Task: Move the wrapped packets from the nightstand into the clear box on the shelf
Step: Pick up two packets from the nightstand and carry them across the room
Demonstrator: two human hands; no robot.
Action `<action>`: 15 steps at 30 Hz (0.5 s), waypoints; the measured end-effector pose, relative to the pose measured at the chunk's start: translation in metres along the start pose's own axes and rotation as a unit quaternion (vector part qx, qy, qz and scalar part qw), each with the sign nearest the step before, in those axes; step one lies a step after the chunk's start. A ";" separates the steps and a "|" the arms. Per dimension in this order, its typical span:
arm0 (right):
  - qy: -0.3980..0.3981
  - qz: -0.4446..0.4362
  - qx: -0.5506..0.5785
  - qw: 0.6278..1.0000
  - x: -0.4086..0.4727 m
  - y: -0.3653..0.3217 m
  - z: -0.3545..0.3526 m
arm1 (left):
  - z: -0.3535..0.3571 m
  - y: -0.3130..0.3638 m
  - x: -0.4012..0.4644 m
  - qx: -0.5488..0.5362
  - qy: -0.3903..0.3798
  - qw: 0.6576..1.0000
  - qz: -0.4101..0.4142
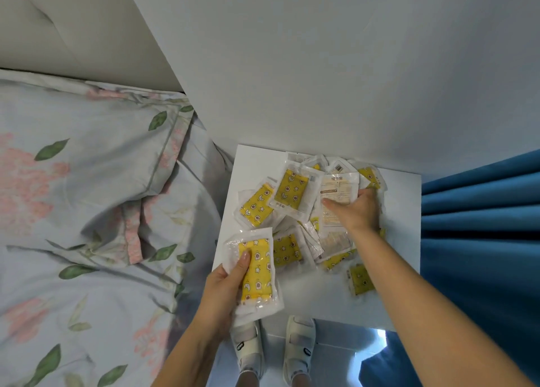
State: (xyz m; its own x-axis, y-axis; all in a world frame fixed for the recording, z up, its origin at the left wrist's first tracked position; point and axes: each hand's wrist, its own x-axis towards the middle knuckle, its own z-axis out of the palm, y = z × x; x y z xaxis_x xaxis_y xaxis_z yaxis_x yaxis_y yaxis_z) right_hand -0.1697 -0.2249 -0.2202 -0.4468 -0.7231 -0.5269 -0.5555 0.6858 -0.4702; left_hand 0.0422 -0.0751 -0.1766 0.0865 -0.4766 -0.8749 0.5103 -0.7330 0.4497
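Note:
Several wrapped packets, clear plastic around yellow patterned pads, lie in a loose heap on the white nightstand. My left hand grips a stack of packets at the nightstand's front left corner, thumb on top. My right hand reaches into the heap and pinches a white packet with printed text at its lower edge. One packet lies apart near the front right. The clear box and shelf are out of view.
A bed with floral bedding and a pillow lies to the left. A blue curtain hangs on the right. A white wall stands behind the nightstand. My feet in white sandals stand on the floor below.

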 end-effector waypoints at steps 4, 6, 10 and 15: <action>0.027 -0.071 -0.047 0.996 -0.006 -0.001 -0.009 | -0.008 0.014 0.001 0.002 -0.002 1.000 0.005; 0.050 -0.082 0.014 0.995 -0.015 -0.004 -0.014 | -0.008 0.021 0.003 0.011 -0.008 1.000 0.009; -0.043 0.022 0.288 0.957 -0.027 -0.027 0.000 | -0.007 0.032 0.005 0.006 -0.022 0.999 0.028; -0.099 0.077 0.041 0.991 -0.028 -0.047 0.063 | -0.012 0.041 0.006 0.033 -0.018 0.999 0.029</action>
State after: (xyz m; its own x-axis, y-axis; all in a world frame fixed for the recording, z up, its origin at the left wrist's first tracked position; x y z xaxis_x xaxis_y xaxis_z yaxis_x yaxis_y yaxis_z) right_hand -0.0866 -0.2318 -0.2275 -0.3708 -0.5845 -0.7217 -0.4287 0.7971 -0.4253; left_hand 0.0739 -0.1023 -0.1656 0.0827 -0.5354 -0.8405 0.4472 -0.7338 0.5114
